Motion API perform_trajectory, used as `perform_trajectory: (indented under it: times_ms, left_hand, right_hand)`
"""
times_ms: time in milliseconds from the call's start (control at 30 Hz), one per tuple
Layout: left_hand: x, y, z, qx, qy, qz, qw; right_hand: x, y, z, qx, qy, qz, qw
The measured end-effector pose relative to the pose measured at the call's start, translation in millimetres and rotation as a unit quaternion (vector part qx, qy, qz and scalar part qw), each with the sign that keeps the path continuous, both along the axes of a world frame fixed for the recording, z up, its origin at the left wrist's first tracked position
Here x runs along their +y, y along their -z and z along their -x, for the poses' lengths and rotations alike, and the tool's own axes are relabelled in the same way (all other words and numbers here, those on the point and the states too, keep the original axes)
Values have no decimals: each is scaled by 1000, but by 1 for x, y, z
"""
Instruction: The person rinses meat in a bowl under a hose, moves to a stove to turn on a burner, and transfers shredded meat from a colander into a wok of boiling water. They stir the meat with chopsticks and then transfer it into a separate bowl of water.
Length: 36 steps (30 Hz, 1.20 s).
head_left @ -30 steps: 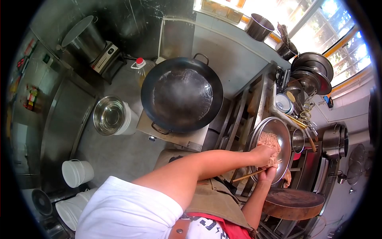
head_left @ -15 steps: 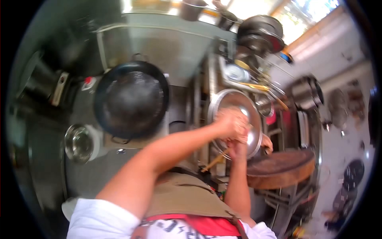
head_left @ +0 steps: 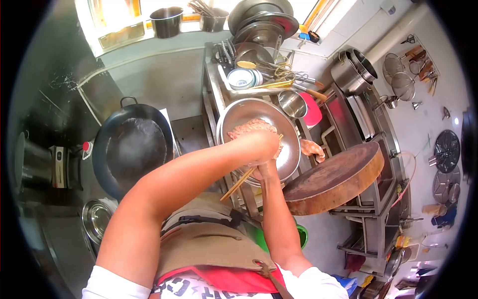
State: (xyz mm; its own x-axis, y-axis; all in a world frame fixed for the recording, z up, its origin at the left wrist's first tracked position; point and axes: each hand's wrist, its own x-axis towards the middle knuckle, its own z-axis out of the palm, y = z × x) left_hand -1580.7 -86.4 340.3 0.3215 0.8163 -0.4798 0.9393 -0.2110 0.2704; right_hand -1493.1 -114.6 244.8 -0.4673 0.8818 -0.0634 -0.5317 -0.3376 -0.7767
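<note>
A steel bowl (head_left: pixel 234 113) holds pinkish minced meat (head_left: pixel 253 128), heaped at its far side. My left hand (head_left: pixel 265 145) is bent down over the bowl in front of the meat, closed, with its fingers mostly hidden; some pale meat shows beside it. Just below it, at the near rim, my right hand (head_left: pixel 264 170) is closed around wooden chopsticks (head_left: pixel 235 186). They slant across the rim, pass under my left hand and show again beyond it. My right fingers are partly covered by my left hand.
Left stands a dark, steaming wok (head_left: pixel 134 149), with a steel basin (head_left: pixel 97 219) nearer me. A thick round chopping board (head_left: pixel 333 179) lies right of the bowl, beside a speckled pinkish lump (head_left: pixel 312 149). Behind are a steel cup (head_left: pixel 293 103), a white tub (head_left: pixel 241 78) and utensils.
My view has turned and shifted, so the bowl and hands now appear farther left and higher. Both hands remain together at the bowl. The minced meat shows more clearly.
</note>
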Motion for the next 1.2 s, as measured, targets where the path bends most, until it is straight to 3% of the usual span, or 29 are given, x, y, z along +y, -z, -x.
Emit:
perform_trajectory:
  times_ms: [200,300,367,433,467,533,567,600,667,700,733,767,833,900,1033,1067,1167,1200]
  left_hand:
    - [3,-19,-13,4,43,-4,999]
    - [4,-34,-7,-76,56,-12,995]
    - [6,-45,15,-202,67,-77,974]
    - [-1,-26,50,-310,8,-157,938]
    - [-5,-19,68,-361,-23,-196,912]
    - [-43,-13,107,-447,-136,-144,872]
    - [-72,-6,127,-481,-209,-119,843]
    - [-102,18,145,-564,-242,-64,787]
    - [-180,48,175,-575,-315,-21,755]
    - [-220,65,188,-563,-392,29,727]
    - [-258,84,200,-555,-460,78,689]
    - [-295,111,209,-540,-529,59,652]
    - [-370,208,222,-494,-636,7,593]
    - [-436,294,227,-444,-738,-4,508]
    - [-486,356,220,-401,-860,73,308]
    - [-488,370,219,-390,-873,46,290]
    - [-487,445,219,-428,-881,-48,196]
    - [-490,483,218,-485,-859,-91,139]
  right_hand:
    - [10,27,-12,66,-20,88,994]
    - [17,37,-24,182,-68,70,978]
    - [17,36,-22,177,-51,70,980]
    - [14,27,-15,70,19,106,992]
    - [11,19,-14,86,35,116,989]
    - [6,10,-14,117,51,151,980]
    - [13,28,-12,57,172,142,973]
    - [17,36,-24,106,90,45,989]
    - [24,53,-34,94,81,64,990]
    - [39,76,-52,94,-3,5,996]
    - [37,85,-44,-9,184,80,980]
    - [34,80,-40,-19,182,96,978]
    - [28,70,-29,-37,177,128,975]
    - [34,74,-52,-25,79,132,988]
    - [31,61,-33,-2,-11,166,986]
    - [47,75,-50,38,-108,158,981]
    - [57,81,-55,36,-124,122,984]
    - [61,83,-58,38,-143,105,983]
